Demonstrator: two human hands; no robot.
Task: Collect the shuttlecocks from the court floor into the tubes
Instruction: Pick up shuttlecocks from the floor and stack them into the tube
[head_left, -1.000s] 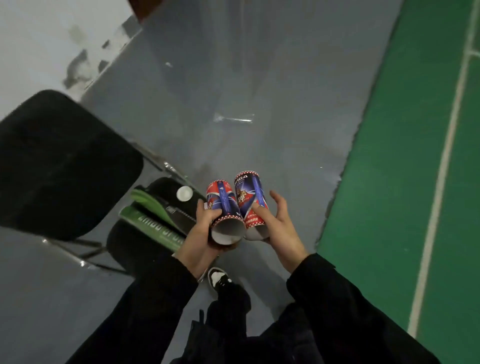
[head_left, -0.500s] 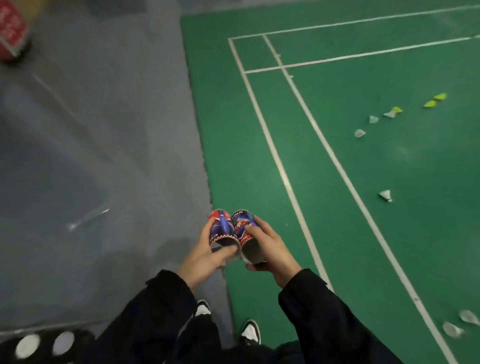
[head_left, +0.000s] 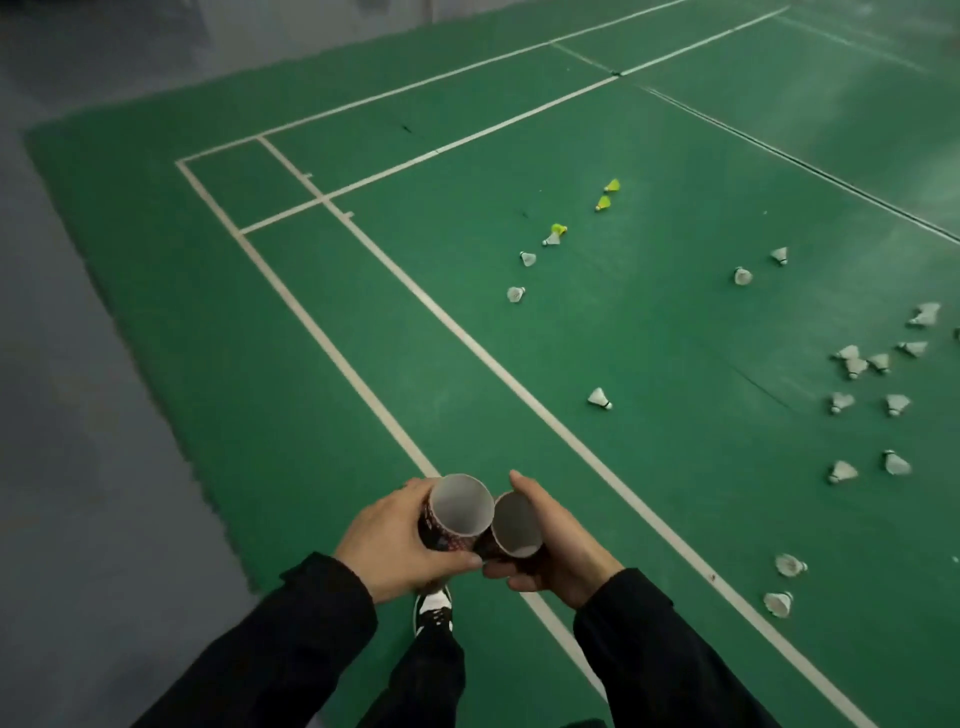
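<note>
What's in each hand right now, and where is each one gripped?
The left hand grips one open-topped red-printed cardboard tube around its side wall; the right hand holds a second such tube the same way, below the rim.

White and yellow shuttlecocks (head_left: 600, 398) lie scattered on the green court floor (head_left: 363, 291).

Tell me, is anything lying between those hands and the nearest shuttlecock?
Nothing visible. Only bare green court and white lines separate the hands, left and right, each holding a tube, from the lone white shuttlecock.
</note>
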